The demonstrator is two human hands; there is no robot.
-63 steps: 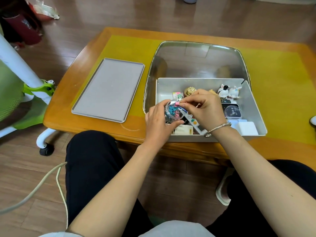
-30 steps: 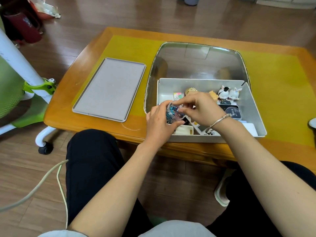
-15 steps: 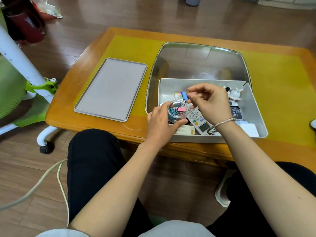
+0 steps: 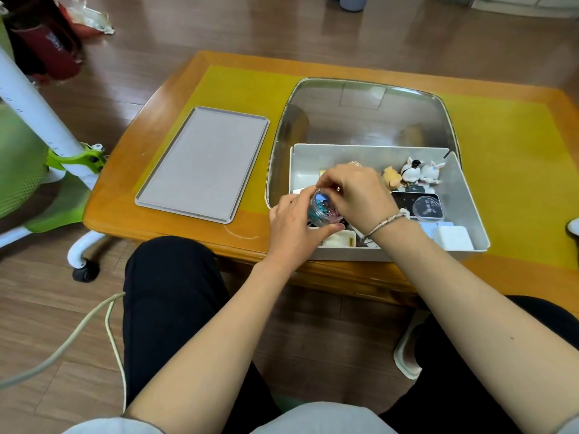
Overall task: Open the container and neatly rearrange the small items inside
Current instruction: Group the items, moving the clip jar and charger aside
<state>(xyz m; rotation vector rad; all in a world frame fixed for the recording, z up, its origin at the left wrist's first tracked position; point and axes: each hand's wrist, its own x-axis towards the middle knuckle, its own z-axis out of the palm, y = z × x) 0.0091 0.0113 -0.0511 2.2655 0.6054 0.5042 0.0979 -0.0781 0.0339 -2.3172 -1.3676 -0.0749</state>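
The right hand (image 4: 357, 195) covers the middle of the white box (image 4: 463, 195), so whatever lies beneath it cannot be made out. Its fingertips are bunched over the mouth of the small clear jar (image 4: 322, 209), hiding what they pinch, if anything. The coloured bits inside the jar are too small to name. The print on the round lid (image 4: 428, 208) is unreadable. The desk (image 4: 219, 233) runs off the right edge.
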